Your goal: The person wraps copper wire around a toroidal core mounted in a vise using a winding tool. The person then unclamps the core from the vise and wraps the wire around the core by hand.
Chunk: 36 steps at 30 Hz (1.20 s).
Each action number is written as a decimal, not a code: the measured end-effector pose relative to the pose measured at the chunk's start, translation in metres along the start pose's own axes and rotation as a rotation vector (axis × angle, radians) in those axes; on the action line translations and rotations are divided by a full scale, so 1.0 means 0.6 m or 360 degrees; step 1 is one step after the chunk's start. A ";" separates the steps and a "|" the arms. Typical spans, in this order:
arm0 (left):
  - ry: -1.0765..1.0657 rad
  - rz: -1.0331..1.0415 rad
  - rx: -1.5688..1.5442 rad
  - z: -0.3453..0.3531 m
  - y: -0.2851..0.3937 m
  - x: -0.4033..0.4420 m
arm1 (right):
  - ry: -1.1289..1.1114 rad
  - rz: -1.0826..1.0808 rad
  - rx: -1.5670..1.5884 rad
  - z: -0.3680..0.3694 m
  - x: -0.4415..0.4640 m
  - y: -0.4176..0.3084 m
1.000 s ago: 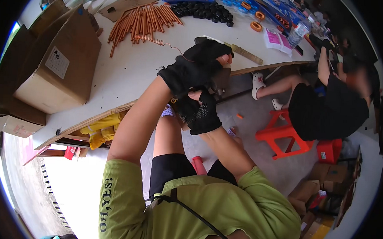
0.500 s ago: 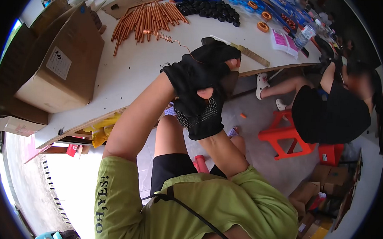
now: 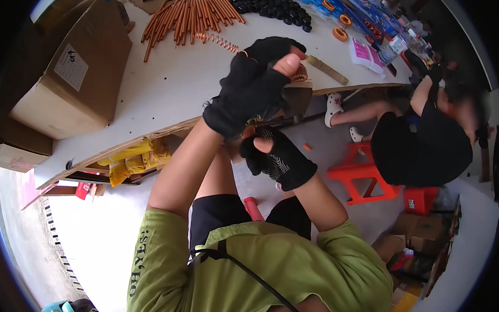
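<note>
My left hand (image 3: 252,82), in a black fingerless glove, is closed around a copper-wound coil (image 3: 300,73) at the table edge. Only part of the coil shows beside the thumb. A springy copper wire (image 3: 220,42) runs from the back of this hand toward the copper rods (image 3: 191,16). Just below and to the right, my right hand (image 3: 279,160), gloved alike, has its fingers curled; what they grip is hidden. A tool with a tape-wrapped handle (image 3: 326,69) lies on the table beyond my left hand.
Black round parts (image 3: 276,11) and finished copper rings (image 3: 340,34) lie along the table's far side. A large cardboard box (image 3: 71,73) stands at the left. To the right a person (image 3: 420,145) sits on a red stool (image 3: 364,176). A bottle (image 3: 393,48) stands nearby.
My hands have moved apart: the right has drawn down and right from under the left. The left has turned, so its thumb and part of the coil now show.
</note>
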<state>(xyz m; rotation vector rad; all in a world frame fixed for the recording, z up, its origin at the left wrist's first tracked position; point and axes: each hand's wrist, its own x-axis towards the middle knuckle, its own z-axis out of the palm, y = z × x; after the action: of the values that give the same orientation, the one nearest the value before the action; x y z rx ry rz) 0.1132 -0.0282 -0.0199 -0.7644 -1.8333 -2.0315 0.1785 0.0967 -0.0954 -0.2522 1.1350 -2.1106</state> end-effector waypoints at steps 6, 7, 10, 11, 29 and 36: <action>0.0133 -0.0075 -0.0227 -0.024 0.059 -0.110 | 0.1234 -0.0355 -0.0963 -0.142 -0.108 -0.015; 0.0163 -0.0213 -0.0187 -0.008 0.076 -0.123 | 0.1311 -0.0489 -0.1064 -0.151 -0.114 -0.040; 0.0291 -0.0367 -0.0165 0.039 0.077 -0.147 | 0.1670 -0.0954 -0.2016 -0.177 -0.093 -0.103; 0.0321 -0.0370 -0.0271 0.049 0.075 -0.151 | 0.1661 -0.1064 -0.2323 -0.179 -0.077 -0.121; 0.0559 -0.0477 -0.0578 0.062 0.090 -0.179 | 0.1757 -0.1301 -0.2023 -0.149 -0.031 -0.136; 0.0701 -0.0151 -0.0402 0.107 0.092 -0.176 | 0.1095 -0.0712 -0.0772 0.023 -0.200 0.021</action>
<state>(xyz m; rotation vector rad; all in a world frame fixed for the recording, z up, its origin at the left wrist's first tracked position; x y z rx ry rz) 0.2414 0.0134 -0.0319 -0.2550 -1.4086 -2.2936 0.2784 0.1637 -0.0784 0.0183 2.1704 -2.3443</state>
